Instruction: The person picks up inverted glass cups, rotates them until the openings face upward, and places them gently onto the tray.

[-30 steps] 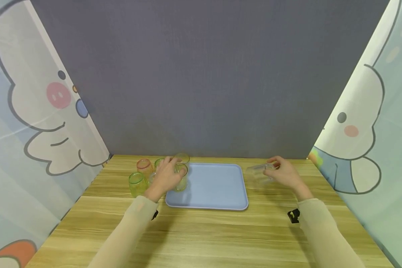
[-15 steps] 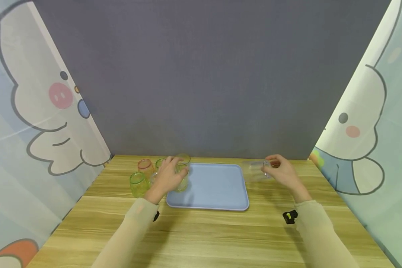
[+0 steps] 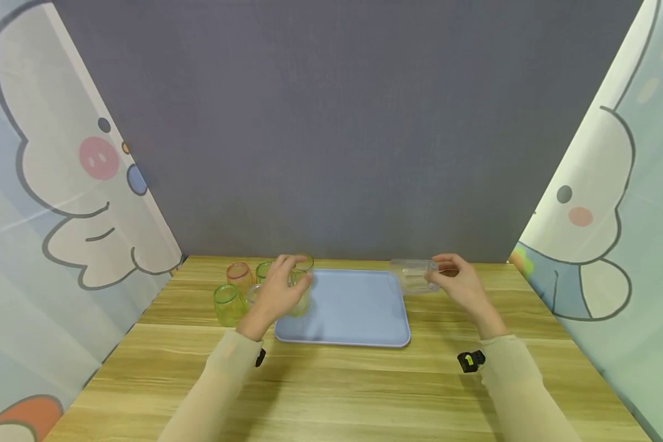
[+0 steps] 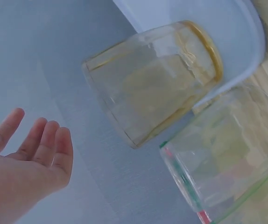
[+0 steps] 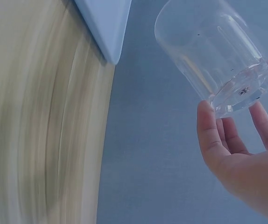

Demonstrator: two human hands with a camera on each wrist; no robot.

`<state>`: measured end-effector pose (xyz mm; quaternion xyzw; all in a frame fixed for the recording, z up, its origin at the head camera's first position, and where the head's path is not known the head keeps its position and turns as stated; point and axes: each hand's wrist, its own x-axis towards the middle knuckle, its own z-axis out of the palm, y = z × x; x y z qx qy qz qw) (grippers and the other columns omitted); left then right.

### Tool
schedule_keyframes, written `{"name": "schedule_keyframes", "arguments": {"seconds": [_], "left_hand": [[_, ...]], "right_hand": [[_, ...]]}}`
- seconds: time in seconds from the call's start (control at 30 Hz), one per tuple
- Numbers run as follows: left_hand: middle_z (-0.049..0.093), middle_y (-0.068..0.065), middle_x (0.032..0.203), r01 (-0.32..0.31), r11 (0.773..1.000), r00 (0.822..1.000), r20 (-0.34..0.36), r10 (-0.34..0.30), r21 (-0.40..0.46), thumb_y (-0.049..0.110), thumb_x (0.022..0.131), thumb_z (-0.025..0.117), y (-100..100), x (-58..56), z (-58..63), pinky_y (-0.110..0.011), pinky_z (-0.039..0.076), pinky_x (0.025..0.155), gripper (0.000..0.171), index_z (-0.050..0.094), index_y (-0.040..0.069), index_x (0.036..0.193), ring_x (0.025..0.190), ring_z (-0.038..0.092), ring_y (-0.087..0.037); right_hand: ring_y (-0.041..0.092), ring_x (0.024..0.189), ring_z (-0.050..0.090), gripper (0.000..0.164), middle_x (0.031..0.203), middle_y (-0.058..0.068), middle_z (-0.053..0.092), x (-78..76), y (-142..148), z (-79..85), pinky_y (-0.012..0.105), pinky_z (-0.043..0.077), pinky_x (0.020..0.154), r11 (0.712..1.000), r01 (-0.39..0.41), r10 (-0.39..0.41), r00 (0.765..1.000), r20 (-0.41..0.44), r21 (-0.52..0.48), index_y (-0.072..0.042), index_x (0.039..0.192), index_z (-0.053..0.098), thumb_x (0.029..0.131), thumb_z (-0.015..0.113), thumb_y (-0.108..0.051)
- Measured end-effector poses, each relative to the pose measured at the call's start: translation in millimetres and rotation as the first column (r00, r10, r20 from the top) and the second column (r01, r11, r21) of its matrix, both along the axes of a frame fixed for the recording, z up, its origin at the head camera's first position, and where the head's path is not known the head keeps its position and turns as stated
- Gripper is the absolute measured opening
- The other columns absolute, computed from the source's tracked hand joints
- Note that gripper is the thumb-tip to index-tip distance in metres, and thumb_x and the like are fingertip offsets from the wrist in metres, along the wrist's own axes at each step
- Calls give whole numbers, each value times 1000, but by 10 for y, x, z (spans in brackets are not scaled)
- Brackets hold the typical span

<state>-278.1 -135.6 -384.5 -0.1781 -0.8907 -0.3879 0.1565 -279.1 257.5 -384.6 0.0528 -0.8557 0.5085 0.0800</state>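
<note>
My right hand (image 3: 461,285) grips a clear drinking glass (image 3: 411,276) by its base. The glass lies on its side in the air, mouth pointing left, above the tray's right edge. In the right wrist view, fingers (image 5: 208,128) and thumb pinch the thick base of the glass (image 5: 208,51). My left hand (image 3: 276,294) hovers by the tray's left end with fingers spread, holding nothing. A yellow-rimmed glass (image 4: 155,81) and a green-edged glass (image 4: 227,154) stand near it, apart from the fingers. The hand partly hides several glasses in the head view.
A pale blue tray (image 3: 353,313) lies mid-table. Left of it stand a green glass (image 3: 229,307), a reddish glass (image 3: 239,273) and other tinted glasses. A dark grey panel (image 3: 342,135) rises behind the wooden table (image 3: 353,387), with patterned curtains at both sides.
My right hand has moved left, bringing the clear glass from beside the tray to over its right edge, a little higher and more level. The left hand has risen slightly.
</note>
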Motion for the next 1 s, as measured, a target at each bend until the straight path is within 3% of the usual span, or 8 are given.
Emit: {"name": "schedule_keyframes", "arguments": {"seconds": [0.17,0.5,0.73,1.0], "left_hand": [[54,-12,128,23,996,1000,18,-25,85,31,101,62,11,14,20,-50,45,92,42,60,10,137,117,50,-34],[53,-19,135,63,980,997,21,-68,190,31,102,62,47,7,5,-51,44,97,43,59,9,139,124,49,-39],[55,-14,132,66,964,998,5,-69,256,32,102,64,64,8,-17,-48,45,97,43,60,9,138,122,50,-36],[58,-11,128,54,950,998,6,-58,308,26,101,65,128,29,-26,-47,46,97,40,62,7,136,118,53,-32]], "right_hand": [[35,118,52,58,134,23,51,33,-48,1,39,46,89,999,-24,24,1000,-4,-33,-3,142,50,95,73,-28],[32,114,54,54,127,22,54,65,-143,-42,34,48,87,995,-35,35,999,-9,-89,-1,138,53,94,74,-24],[34,114,54,53,126,21,54,108,-206,-64,35,50,88,989,-62,60,998,-15,-134,-1,138,53,94,74,-22],[25,108,58,50,122,21,55,102,-283,-74,25,53,85,972,-84,77,996,-40,-219,4,135,53,93,74,-13]]}}
